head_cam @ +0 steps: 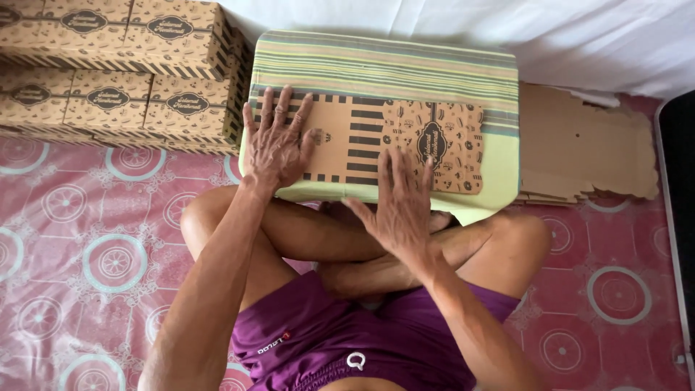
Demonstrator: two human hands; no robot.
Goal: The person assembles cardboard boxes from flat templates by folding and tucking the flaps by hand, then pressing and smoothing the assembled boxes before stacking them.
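A flat, unfolded brown cardboard box blank (405, 141) with black stripes and printed patterns lies on a green striped cushion (384, 61) in front of my crossed legs. My left hand (277, 141) presses flat on the blank's left end, fingers spread. Over the blank's lower middle rests my right hand (400, 203), also flat with fingers apart. Neither hand grips anything.
Folded brown boxes (116, 65) of the same print are stacked in rows at the upper left. A pile of flat plain cardboard blanks (586, 145) lies right of the cushion. A pink patterned mat (87, 253) covers the floor; white cloth (579, 36) hangs behind.
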